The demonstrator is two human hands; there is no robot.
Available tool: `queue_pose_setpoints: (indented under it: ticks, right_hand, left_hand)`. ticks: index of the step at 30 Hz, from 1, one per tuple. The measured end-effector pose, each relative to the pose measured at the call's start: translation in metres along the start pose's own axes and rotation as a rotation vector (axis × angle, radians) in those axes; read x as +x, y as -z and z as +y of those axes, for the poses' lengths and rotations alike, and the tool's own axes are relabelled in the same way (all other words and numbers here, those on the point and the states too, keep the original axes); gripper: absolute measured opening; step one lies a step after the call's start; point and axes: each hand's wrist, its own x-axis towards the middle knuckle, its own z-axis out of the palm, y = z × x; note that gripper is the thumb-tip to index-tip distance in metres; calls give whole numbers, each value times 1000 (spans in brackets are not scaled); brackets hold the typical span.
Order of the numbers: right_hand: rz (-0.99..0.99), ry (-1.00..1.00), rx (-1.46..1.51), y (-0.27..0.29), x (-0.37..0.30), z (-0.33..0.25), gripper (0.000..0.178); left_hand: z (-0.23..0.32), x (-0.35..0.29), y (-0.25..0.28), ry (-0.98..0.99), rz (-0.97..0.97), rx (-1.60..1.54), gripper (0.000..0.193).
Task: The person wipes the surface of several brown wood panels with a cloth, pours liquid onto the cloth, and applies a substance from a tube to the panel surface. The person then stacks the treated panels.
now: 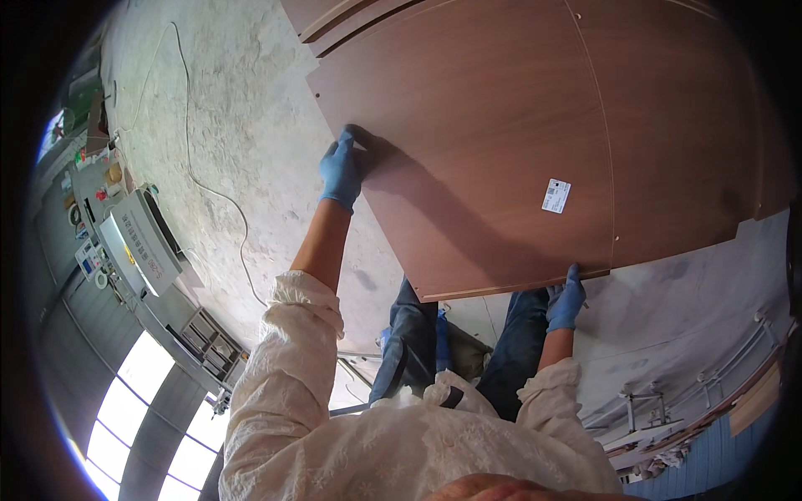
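A large brown wood-grain panel (468,150) lies in front of me, with a white label (555,195) stuck near its right side. My left hand (340,173), in a blue glove, grips the panel's left edge. At the near edge, close to the right corner, my right hand (567,301) holds on with its thumb up against the rim; its other fingers are partly hidden. Another brown panel (681,142) adjoins on the right, along a pale seam. My left arm casts a long shadow over the wood.
More brown boards (334,21) are stacked at the far left corner. A thin cable (190,167) snakes across the pale floor (242,100) on the left. Beyond it stands a grey machine (142,242). Metal rails (643,405) run at the lower right.
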Motion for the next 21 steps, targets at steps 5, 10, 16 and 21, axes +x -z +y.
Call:
queue_pose_setpoints:
  ticks: [5,10,16,21]
  right_hand:
    - [-21,33,-1,-1,1,-9,63]
    - [-12,12,-37,-2,2,-12,61]
    - [6,36,-77,-4,2,-12,60]
    - [-6,36,-115,-3,5,-15,61]
  left_hand:
    - [3,4,-12,-33,-36,32,36]
    - [-5,7,-7,-90,-36,58,35]
    - [-15,18,-7,-162,-41,16,33]
    - [-19,25,-6,-160,-68,-30,31]
